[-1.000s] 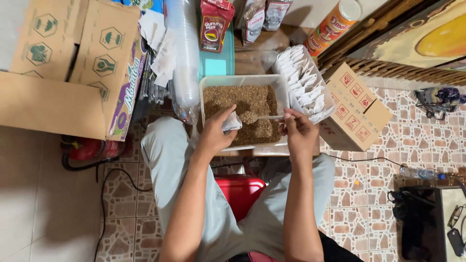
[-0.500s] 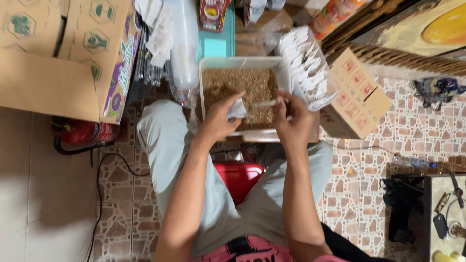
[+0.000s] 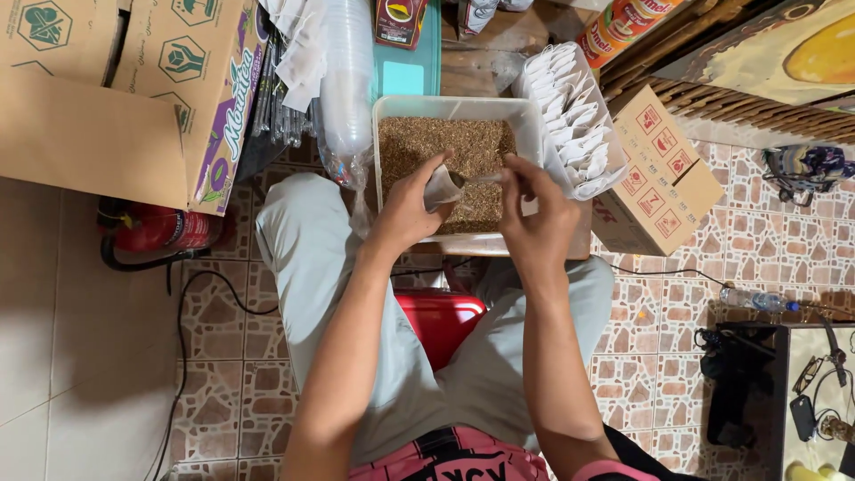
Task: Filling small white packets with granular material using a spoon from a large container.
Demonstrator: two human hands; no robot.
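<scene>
A white rectangular tub (image 3: 385,114) full of brown loose granules (image 3: 450,147) stands in front of my knees. My left hand (image 3: 405,207) holds a small white paper sachet (image 3: 440,187) open over the tub. My right hand (image 3: 537,212) grips a metal spoon (image 3: 472,179) whose bowl sits at the sachet's mouth. A row of several white sachets (image 3: 574,120) stands packed upright in a tray just right of the tub.
Cardboard boxes (image 3: 134,80) are stacked at the left and one small carton (image 3: 663,174) sits at the right. A stack of clear plastic cups (image 3: 346,85) lies beside the tub. A red stool (image 3: 441,316) is under me, and a red extinguisher (image 3: 160,232) lies on the tiled floor.
My right hand has brought the spoon left from the tub to the mouth of the sachet. My left hand has tilted the sachet toward it. The view has shifted slightly.
</scene>
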